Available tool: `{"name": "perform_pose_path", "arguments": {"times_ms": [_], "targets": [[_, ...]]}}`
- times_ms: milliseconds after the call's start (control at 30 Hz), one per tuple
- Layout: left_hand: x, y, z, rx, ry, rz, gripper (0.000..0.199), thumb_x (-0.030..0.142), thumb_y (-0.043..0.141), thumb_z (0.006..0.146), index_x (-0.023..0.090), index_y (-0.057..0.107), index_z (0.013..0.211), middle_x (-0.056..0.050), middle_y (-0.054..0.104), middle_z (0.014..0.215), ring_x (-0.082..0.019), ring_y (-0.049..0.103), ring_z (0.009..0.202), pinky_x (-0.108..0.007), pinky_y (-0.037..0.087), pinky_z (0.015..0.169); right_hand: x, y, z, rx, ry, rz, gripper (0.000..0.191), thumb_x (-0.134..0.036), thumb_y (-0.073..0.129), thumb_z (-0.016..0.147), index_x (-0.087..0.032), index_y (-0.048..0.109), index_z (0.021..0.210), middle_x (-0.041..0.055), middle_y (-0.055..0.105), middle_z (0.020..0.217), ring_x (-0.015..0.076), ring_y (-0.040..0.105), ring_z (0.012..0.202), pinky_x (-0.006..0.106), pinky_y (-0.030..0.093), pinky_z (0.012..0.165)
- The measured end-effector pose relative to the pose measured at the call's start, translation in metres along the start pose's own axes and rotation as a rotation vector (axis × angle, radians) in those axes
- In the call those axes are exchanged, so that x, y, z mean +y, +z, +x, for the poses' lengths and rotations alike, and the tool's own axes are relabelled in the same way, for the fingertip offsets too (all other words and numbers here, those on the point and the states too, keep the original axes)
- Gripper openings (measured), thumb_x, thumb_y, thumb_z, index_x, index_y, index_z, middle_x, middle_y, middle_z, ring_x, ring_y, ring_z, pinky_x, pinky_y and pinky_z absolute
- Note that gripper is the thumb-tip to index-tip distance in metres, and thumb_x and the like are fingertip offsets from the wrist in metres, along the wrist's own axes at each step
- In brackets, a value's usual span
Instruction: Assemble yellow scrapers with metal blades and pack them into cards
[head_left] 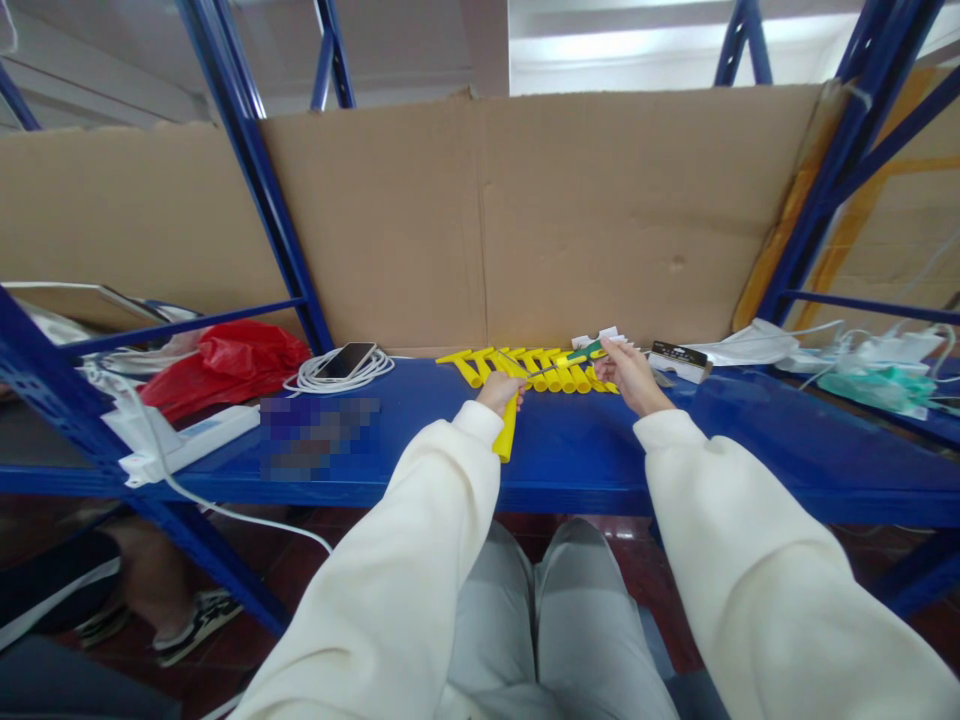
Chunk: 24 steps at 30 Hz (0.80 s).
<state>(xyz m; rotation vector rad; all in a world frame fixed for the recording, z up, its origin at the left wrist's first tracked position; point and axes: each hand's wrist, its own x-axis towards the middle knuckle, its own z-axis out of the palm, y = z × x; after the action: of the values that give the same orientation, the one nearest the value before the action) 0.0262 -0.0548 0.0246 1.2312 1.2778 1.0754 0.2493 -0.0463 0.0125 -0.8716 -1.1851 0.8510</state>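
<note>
A seated worker in cream sleeves closes the left hand around a yellow piece, its wide end hanging below the fist toward the near edge of a blue surface. The right hand, fingers curled, grips the green-and-yellow handle of a screwdriver, its thin shaft pointing at the left hand; whether the tip touches the yellow piece cannot be made out. Just beyond and between both hands lies a row of yellow parts, set close side by side. Right of the right hand sits a small black-and-white box; well left of the left hand, a phone rests on coiled white cable.
</note>
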Motion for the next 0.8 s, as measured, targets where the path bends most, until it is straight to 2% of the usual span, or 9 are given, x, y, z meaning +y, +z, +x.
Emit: {"name": "perform_pose_path", "arguments": {"times_ms": [133,333,533,800], "targets": [[0.0003,0.0002,-0.001,0.002,-0.001,0.012,0.022,0.001,0.063,0.084,0.016,0.055,0.07,0.007,0.044,0.045,-0.009,0.041,0.038,-0.022,0.035,0.045,-0.001,-0.001,-0.0013,-0.022,-0.007,0.035,0.055,-0.068,0.086,0.062,-0.023,0.06,0.079,-0.0053,0.057,0.048,0.0111,0.052,0.041,0.022,0.037,0.041],[0.0003,0.0013,-0.003,0.019,0.014,0.006,0.027,0.0,0.06,0.086,0.018,0.051,0.067,0.007,0.044,0.045,-0.008,0.04,0.038,-0.022,0.033,0.044,-0.007,0.0009,-0.0028,-0.069,0.016,0.109,0.047,-0.059,0.085,0.07,-0.023,0.057,0.077,-0.0017,0.063,0.055,0.0118,0.055,0.046,0.023,0.043,0.044],[0.0003,0.0018,-0.0026,0.011,0.011,0.003,0.024,0.0,0.061,0.085,0.017,0.053,0.07,0.008,0.044,0.044,-0.008,0.04,0.037,-0.021,0.032,0.042,-0.0064,0.0017,-0.0025,-0.031,-0.016,0.064,0.049,-0.061,0.086,0.067,-0.024,0.057,0.077,-0.0061,0.054,0.05,0.0094,0.048,0.042,0.022,0.038,0.041],[-0.0008,-0.0001,0.0016,0.006,0.004,0.006,0.024,0.001,0.064,0.084,0.016,0.055,0.069,0.007,0.045,0.046,-0.009,0.043,0.039,-0.022,0.037,0.047,-0.0011,-0.0005,0.0009,0.009,-0.031,0.026,0.051,-0.062,0.085,0.065,-0.025,0.052,0.075,-0.0068,0.052,0.048,0.0092,0.046,0.039,0.022,0.034,0.039]]}}
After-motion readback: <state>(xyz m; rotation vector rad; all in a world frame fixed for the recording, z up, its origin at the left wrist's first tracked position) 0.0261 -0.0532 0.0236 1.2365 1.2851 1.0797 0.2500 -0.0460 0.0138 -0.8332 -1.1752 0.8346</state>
